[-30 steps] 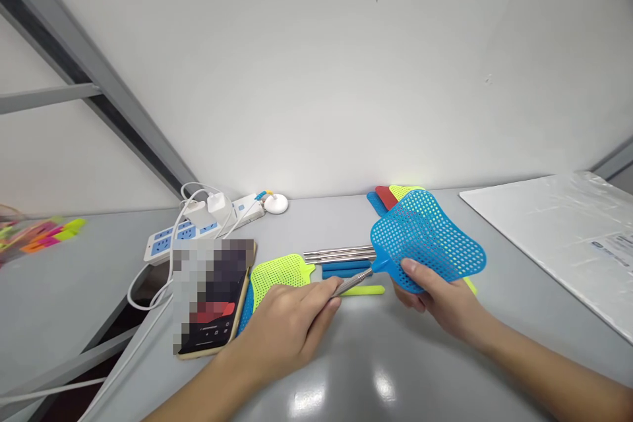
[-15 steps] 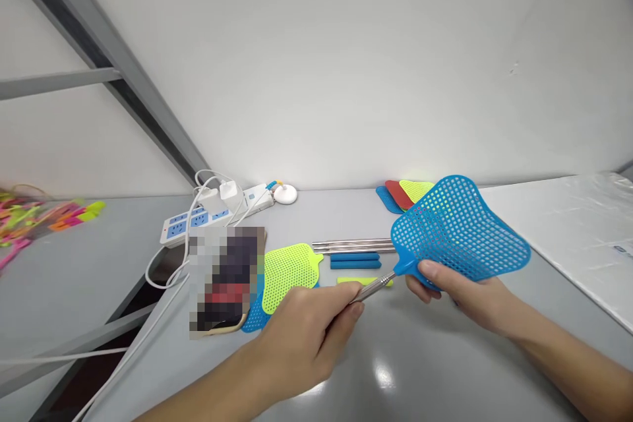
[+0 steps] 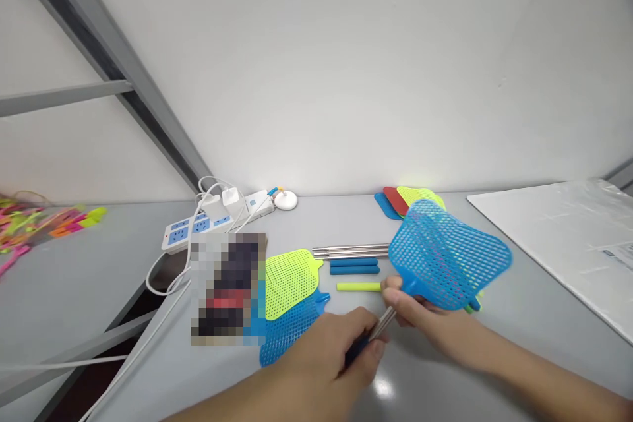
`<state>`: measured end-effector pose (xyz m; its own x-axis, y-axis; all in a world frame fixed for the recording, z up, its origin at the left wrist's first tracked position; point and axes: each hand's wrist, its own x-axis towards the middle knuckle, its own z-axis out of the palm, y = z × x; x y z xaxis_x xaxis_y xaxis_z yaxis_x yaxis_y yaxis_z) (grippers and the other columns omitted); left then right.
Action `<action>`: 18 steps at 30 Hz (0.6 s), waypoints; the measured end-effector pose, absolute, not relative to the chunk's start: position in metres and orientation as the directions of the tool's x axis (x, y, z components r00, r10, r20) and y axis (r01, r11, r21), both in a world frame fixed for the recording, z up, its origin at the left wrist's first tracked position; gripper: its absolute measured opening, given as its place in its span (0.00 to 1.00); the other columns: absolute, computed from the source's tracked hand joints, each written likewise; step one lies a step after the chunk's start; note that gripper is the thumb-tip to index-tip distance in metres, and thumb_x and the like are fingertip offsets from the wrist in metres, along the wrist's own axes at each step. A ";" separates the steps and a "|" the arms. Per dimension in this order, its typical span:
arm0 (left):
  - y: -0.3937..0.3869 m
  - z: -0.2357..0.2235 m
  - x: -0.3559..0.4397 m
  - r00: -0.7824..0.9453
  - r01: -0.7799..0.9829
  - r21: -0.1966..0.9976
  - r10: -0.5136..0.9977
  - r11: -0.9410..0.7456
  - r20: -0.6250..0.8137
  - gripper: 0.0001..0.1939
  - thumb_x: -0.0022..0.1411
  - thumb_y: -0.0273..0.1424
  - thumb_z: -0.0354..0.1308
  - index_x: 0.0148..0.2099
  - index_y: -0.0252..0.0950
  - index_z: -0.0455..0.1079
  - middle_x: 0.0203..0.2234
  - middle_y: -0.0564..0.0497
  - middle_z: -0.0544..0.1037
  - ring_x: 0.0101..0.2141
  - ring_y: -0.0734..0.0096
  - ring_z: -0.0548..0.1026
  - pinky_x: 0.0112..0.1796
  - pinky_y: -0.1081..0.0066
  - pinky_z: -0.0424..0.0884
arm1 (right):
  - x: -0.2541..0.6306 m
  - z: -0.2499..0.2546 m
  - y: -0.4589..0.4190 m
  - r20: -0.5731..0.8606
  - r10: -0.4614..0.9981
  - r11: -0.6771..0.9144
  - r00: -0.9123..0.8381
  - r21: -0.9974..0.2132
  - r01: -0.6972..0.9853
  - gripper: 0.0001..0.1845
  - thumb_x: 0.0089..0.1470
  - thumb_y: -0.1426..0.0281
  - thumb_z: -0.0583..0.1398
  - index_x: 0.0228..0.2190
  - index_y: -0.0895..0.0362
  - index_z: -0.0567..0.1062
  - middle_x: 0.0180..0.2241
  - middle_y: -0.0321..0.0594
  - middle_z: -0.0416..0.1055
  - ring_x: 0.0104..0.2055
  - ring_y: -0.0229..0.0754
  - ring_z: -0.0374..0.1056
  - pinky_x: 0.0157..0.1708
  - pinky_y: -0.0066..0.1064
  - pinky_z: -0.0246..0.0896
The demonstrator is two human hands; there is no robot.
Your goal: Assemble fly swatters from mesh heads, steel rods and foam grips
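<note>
A blue fly swatter [image 3: 448,254] with a mesh head and a metal rod is tilted over the table, its head up to the right. My left hand [image 3: 336,349] is closed round the dark grip at the rod's lower end. My right hand [image 3: 420,316] grips the swatter at the neck, where the rod meets the head. Behind them lie several metal rods [image 3: 351,251], two dark blue grips [image 3: 354,270] and a yellow-green grip [image 3: 359,287], partly behind my right hand. Left of these, a yellow-green swatter head [image 3: 289,280] overlaps a blue swatter head [image 3: 291,330].
A pixelated patch [image 3: 228,290] covers a phone-like object on the left. Behind it lie a white power strip [image 3: 237,216] with cables and a white round disc [image 3: 285,200]. Colored swatter heads [image 3: 395,201] rest by the wall. A white wrapped panel [image 3: 558,231] lies right.
The swatter has come lower and slightly left. My right hand has shifted from its head to the neck, and my left hand has moved down and right, showing the dark grip.
</note>
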<state>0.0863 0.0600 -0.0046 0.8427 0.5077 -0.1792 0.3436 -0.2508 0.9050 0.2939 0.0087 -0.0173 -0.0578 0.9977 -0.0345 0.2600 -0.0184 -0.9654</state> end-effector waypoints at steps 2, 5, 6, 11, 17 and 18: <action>0.056 -0.009 0.089 0.835 0.289 0.955 0.506 -0.071 -0.215 0.12 0.69 0.42 0.49 0.47 0.42 0.67 0.19 0.59 0.62 0.16 0.77 0.57 0.18 0.76 0.50 | 0.295 -0.012 0.011 -0.071 0.986 -0.024 -0.148 -0.954 0.297 0.19 0.64 0.53 0.52 0.29 0.53 0.69 0.25 0.32 0.62 0.28 0.37 0.59 0.30 0.29 0.53; 0.057 -0.016 0.092 0.814 0.160 0.959 0.517 0.235 -0.263 0.15 0.68 0.45 0.50 0.49 0.42 0.64 0.16 0.64 0.57 0.12 0.81 0.50 0.14 0.78 0.47 | 0.308 -0.001 0.017 -0.089 0.964 0.052 -0.252 -0.862 0.504 0.20 0.60 0.53 0.57 0.25 0.54 0.68 0.24 0.32 0.62 0.27 0.36 0.57 0.26 0.28 0.49; 0.060 -0.017 0.093 0.791 0.103 0.948 0.553 0.302 -0.263 0.16 0.67 0.46 0.50 0.49 0.42 0.63 0.16 0.65 0.55 0.11 0.82 0.48 0.14 0.78 0.46 | 0.317 0.002 0.019 -0.068 0.969 0.088 -0.237 -0.803 0.590 0.21 0.58 0.52 0.59 0.24 0.54 0.67 0.23 0.32 0.61 0.26 0.36 0.56 0.25 0.28 0.47; 0.078 -0.010 0.092 0.619 -0.130 0.941 0.767 0.312 -0.169 0.14 0.66 0.43 0.53 0.47 0.41 0.61 0.18 0.65 0.58 0.10 0.85 0.48 0.15 0.79 0.50 | 0.390 0.008 0.029 -0.058 0.971 -0.233 0.233 -0.462 0.856 0.24 0.61 0.48 0.51 0.25 0.53 0.66 0.24 0.36 0.66 0.26 0.41 0.60 0.25 0.31 0.48; 0.088 -0.012 0.091 0.591 -0.158 0.944 0.793 0.291 -0.145 0.10 0.68 0.40 0.51 0.47 0.42 0.60 0.18 0.65 0.60 0.10 0.85 0.49 0.15 0.79 0.50 | 0.438 -0.003 0.038 -0.174 0.896 -0.444 0.409 -0.312 0.840 0.24 0.61 0.50 0.49 0.25 0.54 0.68 0.28 0.44 0.72 0.29 0.45 0.66 0.26 0.33 0.52; 0.087 -0.014 0.091 0.598 -0.151 0.945 0.788 0.291 -0.147 0.10 0.68 0.41 0.51 0.47 0.42 0.60 0.18 0.65 0.60 0.10 0.85 0.49 0.15 0.79 0.50 | 0.438 -0.005 0.039 -0.183 0.907 -0.420 0.380 -0.323 0.848 0.24 0.61 0.51 0.49 0.24 0.54 0.68 0.28 0.42 0.71 0.29 0.44 0.66 0.27 0.33 0.52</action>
